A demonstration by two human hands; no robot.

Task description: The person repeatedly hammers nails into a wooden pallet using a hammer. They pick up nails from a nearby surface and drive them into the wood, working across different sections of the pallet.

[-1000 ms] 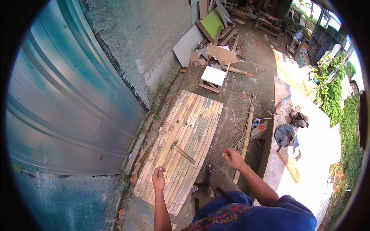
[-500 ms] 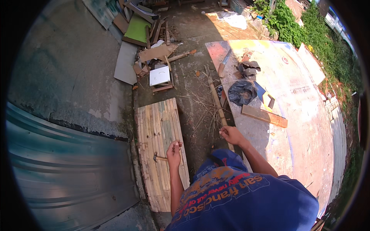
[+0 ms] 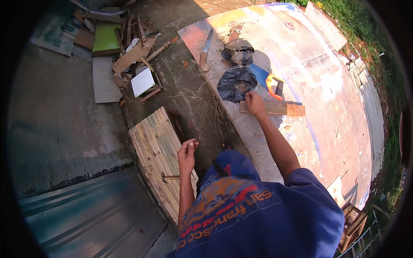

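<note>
My right hand (image 3: 254, 103) reaches over a wide, paint-marked board (image 3: 331, 129), its fingers curled together at the near edge of a black plastic bag (image 3: 230, 86). What lies in those fingers is too small to tell. Just under that hand is a short wood block (image 3: 275, 108). My left hand (image 3: 186, 155) hovers by the right edge of a panel of light slats (image 3: 150, 137), fingertips pinched together around something tiny and dark that I cannot make out. A hammer (image 3: 171, 177) rests on the slats beside my left wrist.
On the board lie a handsaw (image 3: 275, 84) with an orange-and-black handle and a long-bladed knife (image 3: 205, 53). Scrap wood (image 3: 131, 58) and a white-topped piece (image 3: 143, 81) are piled at the far left. Dry twigs (image 3: 206, 99) litter the ground between panel and board.
My right hand has moved from beside a pole at the board's edge out over the board to the bag. The pole no longer shows. The view has swung to the right.
</note>
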